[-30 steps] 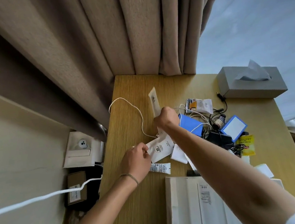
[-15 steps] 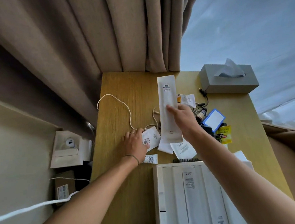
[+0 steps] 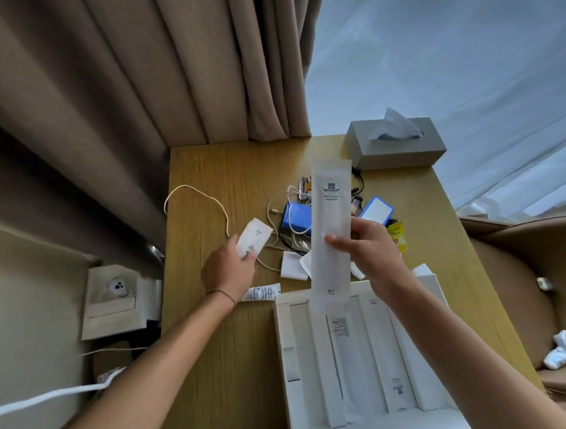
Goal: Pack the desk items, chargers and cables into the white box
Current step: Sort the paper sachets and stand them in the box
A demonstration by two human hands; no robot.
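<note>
**Two packets lifted from a cluttered desk, the white box waiting below**

A wooden desk (image 3: 227,373) stands against beige curtains (image 3: 165,63), seen from above by the person working at it. Going left to right: a thin pale cable (image 3: 201,201) loops across the bare wood just beyond the left hand (image 3: 228,270), which pinches a small white packet (image 3: 254,237) between thumb and fingers, held a little above the desk. To the right of that grip lies the unpacked heap: a blue case (image 3: 295,218) tangled in cables, white paper scraps, a blue-framed card (image 3: 377,211) and a yellow packet (image 3: 396,235). The right hand (image 3: 367,251) is curled round a long white sleeve (image 3: 332,241), gripping it near the middle and holding it upright, its lower end hanging over the far edge of the open white box (image 3: 288,368), which sits directly below this grip and already holds several long white pieces laid side by side. A grey tissue box (image 3: 395,146) stands at the far right corner.

The step in hand looks like loading the sleeve. The next move probably calls for tilting it flat, in line with the pieces already inside, then lowering it in.
</note>
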